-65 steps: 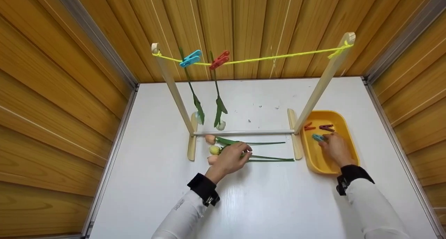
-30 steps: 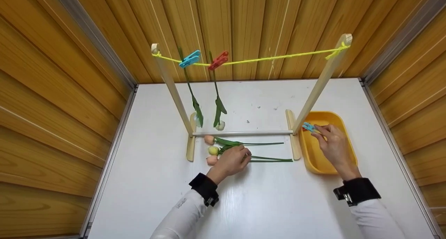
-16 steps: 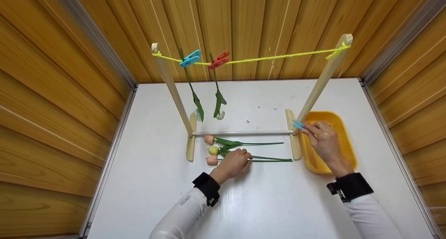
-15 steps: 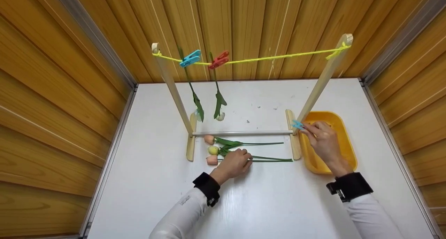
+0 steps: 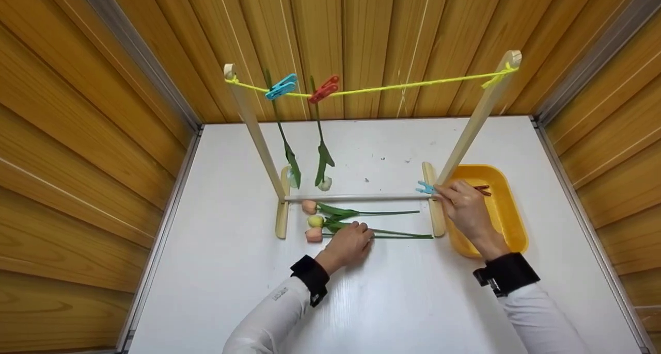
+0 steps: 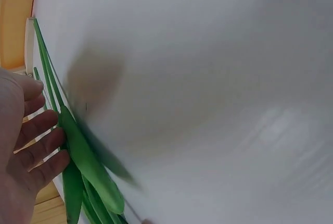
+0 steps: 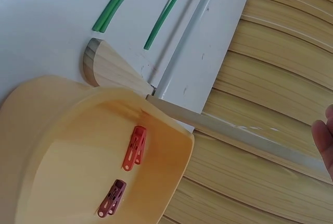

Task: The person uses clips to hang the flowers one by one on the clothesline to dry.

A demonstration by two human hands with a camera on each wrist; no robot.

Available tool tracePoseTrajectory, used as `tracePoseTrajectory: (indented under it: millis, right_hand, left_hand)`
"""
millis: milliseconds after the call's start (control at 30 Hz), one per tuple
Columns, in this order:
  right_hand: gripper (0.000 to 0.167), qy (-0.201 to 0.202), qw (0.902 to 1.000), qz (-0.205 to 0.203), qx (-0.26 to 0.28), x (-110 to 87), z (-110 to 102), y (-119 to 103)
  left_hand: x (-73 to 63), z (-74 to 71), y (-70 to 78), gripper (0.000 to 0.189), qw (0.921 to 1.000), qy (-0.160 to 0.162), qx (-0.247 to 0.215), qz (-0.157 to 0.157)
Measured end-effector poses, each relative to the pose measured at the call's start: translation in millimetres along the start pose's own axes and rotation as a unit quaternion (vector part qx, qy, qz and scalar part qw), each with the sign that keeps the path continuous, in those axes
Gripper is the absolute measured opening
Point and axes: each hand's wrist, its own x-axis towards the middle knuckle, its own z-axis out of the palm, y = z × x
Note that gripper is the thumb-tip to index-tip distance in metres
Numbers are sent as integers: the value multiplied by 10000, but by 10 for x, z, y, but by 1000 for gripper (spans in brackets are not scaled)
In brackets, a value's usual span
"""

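Note:
My right hand pinches a light blue clothespin over the right foot of a wooden frame; the right wrist view shows only part of this hand at its edge. My left hand is at the flowers on the table, its fingers loosely bent against the green leaves. Those flowers are a yellow tulip, a peach tulip and another peach tulip, their stems pointing right. Two pale tulips hang head down from a yellow string, one under a blue clothespin, one under a red clothespin.
A yellow tub stands beside the frame's right post. Inside lie a red clothespin and a dark maroon clothespin. The left post and a low crossbar complete the frame. Wooden walls surround the white table.
My right hand has lifted the light blue clothespin out of the yellow tub and carried it left past the frame's right post. My left hand has stayed at the flowers, shifting only slightly.

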Motion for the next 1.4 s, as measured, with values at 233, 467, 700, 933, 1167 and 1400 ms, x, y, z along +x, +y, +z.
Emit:
tracePoseTrajectory:
  millis: [233,467,700,933,1167,1400]
  right_hand:
    - [24,-177,9996,149,179,-16,46,-42]
    - [23,-313,9983,421,245,-30,57,-51]
    - [24,-372,9980,468,195,-44,62,-31]
    - [23,-368,9977,528,230,-38,57,-12]
    - [23,-319,9971,616,309,-47,44,6]
    - [24,-249,9977,570,258,-40,35,30]
  left_hand:
    - [18,93,37,16,9995,-221,246,-20]
    - [43,147,69,16,9973,-215,698,75]
    - [19,163,72,16,9953,-159,948,150]
    - [-10,188,86,18,9974,-96,684,192]
    - [-46,175,114,19,9991,-372,181,5]
    - [-95,112,59,20,9995,-269,-75,113]
